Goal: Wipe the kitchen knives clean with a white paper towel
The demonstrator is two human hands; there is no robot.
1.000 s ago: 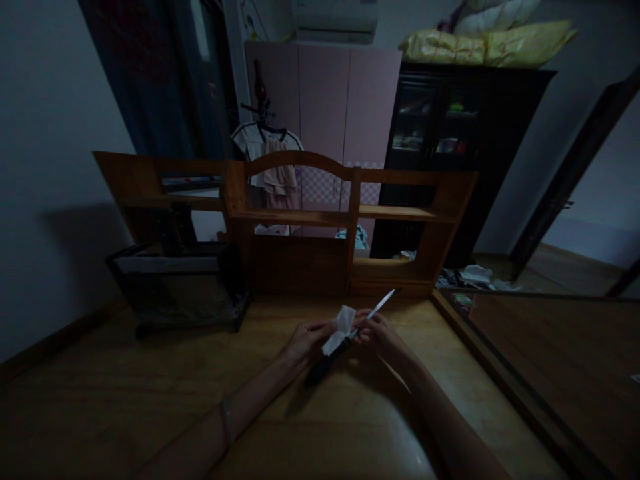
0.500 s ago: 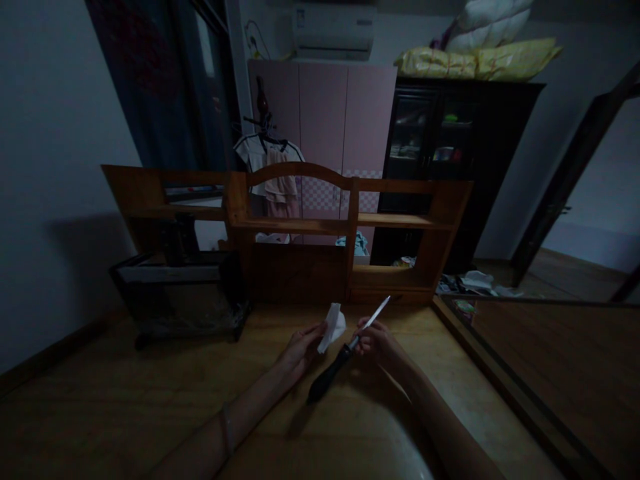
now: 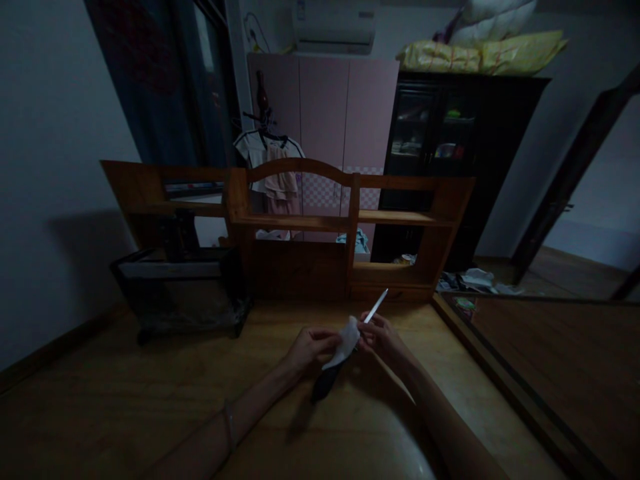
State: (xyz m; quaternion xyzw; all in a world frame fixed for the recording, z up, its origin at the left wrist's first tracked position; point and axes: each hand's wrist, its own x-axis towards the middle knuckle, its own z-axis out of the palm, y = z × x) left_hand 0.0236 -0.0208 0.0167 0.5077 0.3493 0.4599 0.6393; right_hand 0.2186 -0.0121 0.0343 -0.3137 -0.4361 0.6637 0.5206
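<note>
My left hand (image 3: 316, 347) pinches a thin white tissue (image 3: 346, 343) between thumb and fingers. The tissue hangs against a screwdriver and covers where its black handle (image 3: 327, 381) meets the shaft. My right hand (image 3: 381, 339) is closed on the screwdriver by its bright metal shaft (image 3: 376, 307). The shaft tip points up and away to the right, while the handle slants down to the left over the wooden tabletop (image 3: 280, 427). Whether the tissue is wrapped around the shaft or only lies against it, I cannot tell.
A wooden shelf unit (image 3: 295, 221) stands along the tabletop's far side. On the left sits a dark box-like appliance (image 3: 180, 293) with black objects on top. To the right runs a brown panel (image 3: 550, 360) with a raised edge. Pink (image 3: 323, 113) and black cabinets (image 3: 500, 147) stand behind.
My left hand has brought the tissue rightward onto the screwdriver, near my right fingers. The tissue has gone from a folded, upright shape to a draped one. My right hand keeps its hold on the shaft.
</note>
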